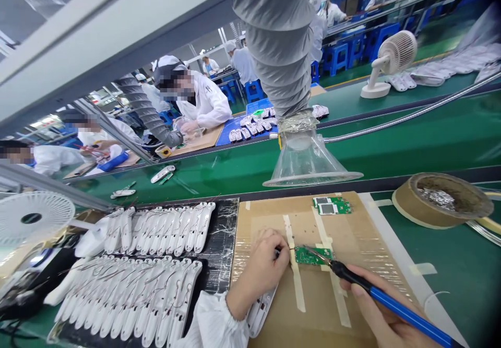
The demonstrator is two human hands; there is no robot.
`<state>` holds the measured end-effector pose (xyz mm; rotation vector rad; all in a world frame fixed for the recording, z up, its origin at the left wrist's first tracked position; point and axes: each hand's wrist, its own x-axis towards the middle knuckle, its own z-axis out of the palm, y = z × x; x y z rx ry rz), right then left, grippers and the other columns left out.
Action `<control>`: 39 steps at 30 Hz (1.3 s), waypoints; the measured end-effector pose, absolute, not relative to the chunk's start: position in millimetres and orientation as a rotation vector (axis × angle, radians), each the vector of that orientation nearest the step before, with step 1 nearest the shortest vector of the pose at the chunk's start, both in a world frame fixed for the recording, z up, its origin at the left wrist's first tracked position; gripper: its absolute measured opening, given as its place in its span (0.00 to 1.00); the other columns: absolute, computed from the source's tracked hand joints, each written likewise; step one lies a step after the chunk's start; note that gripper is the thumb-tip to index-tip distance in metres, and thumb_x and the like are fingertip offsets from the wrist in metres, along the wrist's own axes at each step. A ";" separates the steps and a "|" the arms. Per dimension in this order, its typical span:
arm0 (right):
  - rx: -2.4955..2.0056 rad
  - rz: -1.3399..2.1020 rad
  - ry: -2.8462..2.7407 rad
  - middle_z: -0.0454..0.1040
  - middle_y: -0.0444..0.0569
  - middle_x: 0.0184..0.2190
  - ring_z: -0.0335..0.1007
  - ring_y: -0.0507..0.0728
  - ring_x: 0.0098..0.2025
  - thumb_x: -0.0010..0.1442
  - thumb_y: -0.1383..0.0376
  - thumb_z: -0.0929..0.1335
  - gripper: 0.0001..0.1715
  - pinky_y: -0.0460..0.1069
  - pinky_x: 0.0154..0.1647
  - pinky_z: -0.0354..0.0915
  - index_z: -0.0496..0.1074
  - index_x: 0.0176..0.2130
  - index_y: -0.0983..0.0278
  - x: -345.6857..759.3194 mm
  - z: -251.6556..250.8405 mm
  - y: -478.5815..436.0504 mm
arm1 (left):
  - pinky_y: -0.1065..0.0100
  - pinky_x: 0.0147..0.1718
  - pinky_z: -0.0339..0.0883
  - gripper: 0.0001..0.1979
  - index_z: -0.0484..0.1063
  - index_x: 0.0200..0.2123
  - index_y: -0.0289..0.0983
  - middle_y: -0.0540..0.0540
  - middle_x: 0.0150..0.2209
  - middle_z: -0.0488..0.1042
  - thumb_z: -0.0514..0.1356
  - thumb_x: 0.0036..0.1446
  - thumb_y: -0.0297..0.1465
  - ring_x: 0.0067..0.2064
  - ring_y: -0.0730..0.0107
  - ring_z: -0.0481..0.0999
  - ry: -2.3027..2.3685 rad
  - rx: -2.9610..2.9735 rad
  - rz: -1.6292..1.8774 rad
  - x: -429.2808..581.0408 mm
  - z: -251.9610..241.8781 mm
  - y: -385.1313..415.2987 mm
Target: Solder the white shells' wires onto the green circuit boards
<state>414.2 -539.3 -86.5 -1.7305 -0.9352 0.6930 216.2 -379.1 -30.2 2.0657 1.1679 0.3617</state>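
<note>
A green circuit board (313, 255) lies on the taped cardboard (274, 207). My right hand (376, 306) grips a blue and black soldering iron (395, 303), its metal tip over the board's upper part. At the board's left edge, my left hand (270, 256) is closed with fingers pinched; a small dark item shows between them, too hidden to name, and a thin wire runs from there toward the board. A white plastic casing (260, 306) lies partly under my left wrist. Further back on the cardboard sit boards with grey screens (326, 207).
Rows of white casings with wires (133, 296) fill the left side. A clear fume hood (309, 160) hangs beyond the cardboard. A tape roll (438, 202) holds metal shavings at right. Fans stand left and back right. People in white work across the conveyor.
</note>
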 end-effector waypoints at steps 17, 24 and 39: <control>-1.702 0.607 -0.835 0.86 0.45 0.45 0.84 0.65 0.50 0.70 0.47 0.71 0.19 0.47 0.37 0.83 0.83 0.50 0.53 409.6 -84.2 -541.6 | 0.56 0.56 0.73 0.16 0.85 0.36 0.41 0.41 0.45 0.83 0.71 0.61 0.48 0.50 0.58 0.81 0.862 1.584 0.552 163.5 -24.3 -381.7; -1.640 0.654 -0.853 0.86 0.44 0.44 0.85 0.62 0.50 0.71 0.48 0.71 0.18 0.44 0.42 0.82 0.82 0.52 0.54 419.2 -101.3 -541.9 | 0.59 0.52 0.71 0.15 0.83 0.34 0.41 0.44 0.41 0.81 0.76 0.54 0.45 0.47 0.60 0.79 0.865 1.527 0.560 183.9 -33.1 -375.3; -1.591 0.523 -1.097 0.86 0.39 0.42 0.86 0.59 0.45 0.74 0.55 0.70 0.11 0.39 0.37 0.79 0.82 0.52 0.50 425.2 -96.6 -539.6 | 0.54 0.53 0.63 0.08 0.73 0.27 0.39 0.45 0.40 0.74 0.64 0.59 0.26 0.48 0.57 0.73 1.228 1.734 0.425 210.9 -24.3 -385.6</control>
